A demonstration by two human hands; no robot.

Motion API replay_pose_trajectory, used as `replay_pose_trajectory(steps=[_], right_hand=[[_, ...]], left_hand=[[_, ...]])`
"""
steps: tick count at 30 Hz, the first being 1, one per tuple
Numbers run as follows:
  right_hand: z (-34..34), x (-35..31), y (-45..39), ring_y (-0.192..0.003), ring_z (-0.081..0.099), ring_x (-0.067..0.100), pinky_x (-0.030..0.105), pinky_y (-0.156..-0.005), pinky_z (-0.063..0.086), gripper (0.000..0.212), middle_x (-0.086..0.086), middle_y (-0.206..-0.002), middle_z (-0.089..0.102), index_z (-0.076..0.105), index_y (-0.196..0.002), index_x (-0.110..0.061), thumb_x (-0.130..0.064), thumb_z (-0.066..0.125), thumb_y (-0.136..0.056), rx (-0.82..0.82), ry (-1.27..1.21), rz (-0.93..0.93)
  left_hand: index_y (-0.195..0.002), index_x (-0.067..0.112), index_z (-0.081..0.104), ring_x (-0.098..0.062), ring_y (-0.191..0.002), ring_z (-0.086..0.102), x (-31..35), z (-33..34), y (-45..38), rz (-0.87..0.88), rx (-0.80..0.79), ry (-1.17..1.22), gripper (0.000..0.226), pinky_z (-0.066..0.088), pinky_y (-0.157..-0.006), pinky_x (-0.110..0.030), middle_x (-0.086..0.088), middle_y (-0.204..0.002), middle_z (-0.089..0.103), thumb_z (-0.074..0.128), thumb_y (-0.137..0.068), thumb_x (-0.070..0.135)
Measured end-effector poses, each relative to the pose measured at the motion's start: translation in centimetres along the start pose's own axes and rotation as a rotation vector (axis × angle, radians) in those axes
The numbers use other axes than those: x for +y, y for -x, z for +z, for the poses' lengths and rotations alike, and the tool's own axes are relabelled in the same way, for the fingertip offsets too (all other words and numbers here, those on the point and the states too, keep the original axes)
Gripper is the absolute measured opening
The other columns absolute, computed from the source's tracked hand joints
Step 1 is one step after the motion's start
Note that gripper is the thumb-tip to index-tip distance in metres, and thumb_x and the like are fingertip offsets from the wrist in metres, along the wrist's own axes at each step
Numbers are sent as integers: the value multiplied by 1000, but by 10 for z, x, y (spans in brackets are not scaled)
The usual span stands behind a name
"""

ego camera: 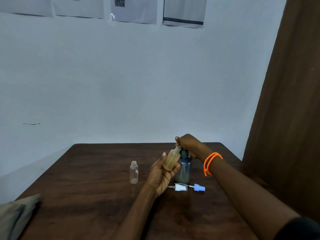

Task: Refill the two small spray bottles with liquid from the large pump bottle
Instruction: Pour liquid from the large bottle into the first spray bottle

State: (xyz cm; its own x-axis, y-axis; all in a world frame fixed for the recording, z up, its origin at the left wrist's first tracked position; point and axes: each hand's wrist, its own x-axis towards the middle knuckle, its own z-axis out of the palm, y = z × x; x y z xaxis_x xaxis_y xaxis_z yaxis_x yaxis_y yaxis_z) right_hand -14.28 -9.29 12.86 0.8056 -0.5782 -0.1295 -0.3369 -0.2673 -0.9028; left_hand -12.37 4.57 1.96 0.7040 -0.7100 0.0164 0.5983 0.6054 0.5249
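Note:
My left hand (160, 175) holds a small spray bottle (171, 159) with yellowish liquid in it, tilted so its open neck sits under the pump spout. The large dark blue-grey pump bottle (183, 168) stands upright just behind it. On top of the pump head rests my right hand (187, 143), fingers closed over it. A second small clear bottle (133, 172) stands uncapped and looks empty, to the left. Two spray caps lie in front of the pump bottle: a white one (180, 187) and a blue one (199, 187).
Everything stands on a dark wooden table (97, 170) against a pale wall. A brown curtain (285, 118) hangs at the right. A grey cloth-like object (15, 217) lies at the table's near left corner. An orange bead bracelet (210, 161) is on my right wrist.

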Motion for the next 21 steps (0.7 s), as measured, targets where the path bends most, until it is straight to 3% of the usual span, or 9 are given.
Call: replay_pose_trajectory(steps=[8,12,16,21], right_hand=[[2,2,0,-73,59,23,32,-66,50,22,14,-81,62,63,-86,-3,-19,52,-96,-12,96,-7],[-4,-2,4,-66,58,20,26,-55,47,30,9,-74,62,64,-84,-4,-24,48,-101,-9,75,12],[2,6,-4,-75,63,25,36,-71,54,33,13,-82,67,67,-74,-6,-25,52,-97,28,56,-13],[1,8,0,-74,62,23,33,-68,51,33,12,-82,68,65,-74,-8,-28,52,-97,29,21,-24]], left_hand=[[-132,-9,59,-28,-93,73,1,0,-2,-12,7,-3,49,67,-74,-38,-25,-114,73,65,-97,25],[-134,-9,59,-28,-91,74,-1,-1,1,-13,7,13,47,67,-73,-38,-25,-114,73,63,-100,24],[-131,-8,61,-28,-89,76,-1,0,0,-13,17,1,46,67,-73,-38,-25,-111,74,64,-98,24],[-130,-8,61,-28,-88,77,0,2,3,-16,19,12,43,68,-73,-38,-25,-111,75,62,-100,23]])
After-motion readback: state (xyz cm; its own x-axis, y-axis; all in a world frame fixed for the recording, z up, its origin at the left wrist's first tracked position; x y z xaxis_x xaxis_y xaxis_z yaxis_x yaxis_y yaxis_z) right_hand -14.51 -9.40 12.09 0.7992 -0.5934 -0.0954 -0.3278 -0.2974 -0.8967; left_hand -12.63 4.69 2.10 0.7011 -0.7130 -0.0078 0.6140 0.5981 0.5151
